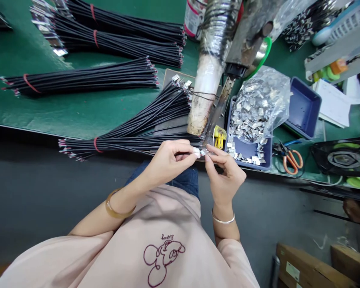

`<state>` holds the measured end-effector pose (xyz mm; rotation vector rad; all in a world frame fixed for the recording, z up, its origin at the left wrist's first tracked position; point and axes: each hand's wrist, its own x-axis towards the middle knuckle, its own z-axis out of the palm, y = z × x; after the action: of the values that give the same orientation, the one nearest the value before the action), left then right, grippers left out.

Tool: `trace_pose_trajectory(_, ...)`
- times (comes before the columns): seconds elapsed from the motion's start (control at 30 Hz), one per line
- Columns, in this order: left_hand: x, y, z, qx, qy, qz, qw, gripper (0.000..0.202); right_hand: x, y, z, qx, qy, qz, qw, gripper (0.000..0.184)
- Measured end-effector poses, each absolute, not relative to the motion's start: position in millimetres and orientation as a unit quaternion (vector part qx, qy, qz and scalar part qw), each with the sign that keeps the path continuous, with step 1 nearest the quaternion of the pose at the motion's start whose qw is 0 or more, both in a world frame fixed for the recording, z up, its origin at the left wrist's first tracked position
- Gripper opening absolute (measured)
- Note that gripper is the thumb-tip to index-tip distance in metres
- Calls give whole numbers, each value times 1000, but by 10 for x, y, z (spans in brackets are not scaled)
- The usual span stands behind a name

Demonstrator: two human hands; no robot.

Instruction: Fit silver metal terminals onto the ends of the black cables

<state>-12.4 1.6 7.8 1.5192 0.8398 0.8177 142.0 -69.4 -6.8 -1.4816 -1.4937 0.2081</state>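
Along the far left of the green table [78, 116], a far cable bundle [87, 78] tied with a red band lies well back from the near edge, with bare mat on its near side. Nearer, a second bundle [132, 140] fans out to the left, and its red-tipped ends reach past the table's near edge. Just right of it, off the edge and above the lap, the left hand [168, 162] is pinched shut on a black cable [183, 153] that runs out of that bundle. Its thumb tip touches a small metal clip [203, 152], which the right hand [225, 178] grasps between thumb and forefinger. The hands meet fingertip to fingertip just near of a wrapped machine post [204, 92], which crowds the space beyond them. Further right, a blue tray [265, 150] of clips sits at the edge, orange scissors [292, 160] lie just beside it, and a fan [343, 158] follows. Open room lies on the near side of the hands, off the table.
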Motion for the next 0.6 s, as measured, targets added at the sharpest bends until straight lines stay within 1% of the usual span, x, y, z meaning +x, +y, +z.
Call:
trace_pose_trajectory(0.13, -95, 38, 58, 638, 376, 369, 562, 22, 1415, -640, -67, -584, -659, 2, 475, 15)
trace_pose_trajectory(0.37, -40, 57, 67, 607, 399, 394, 563, 18, 1436, -543, -63, -576, -658, 28, 485, 11)
trace_pose_trajectory(0.5, -38, 66, 110, 603, 394, 420, 552, 15, 1432, -530, -32, -575, -657, 22, 487, 12)
trace_pose_trajectory(0.6, -43, 71, 104, 604, 394, 413, 556, 14, 1428, -553, -38, -570, -661, 19, 488, 13)
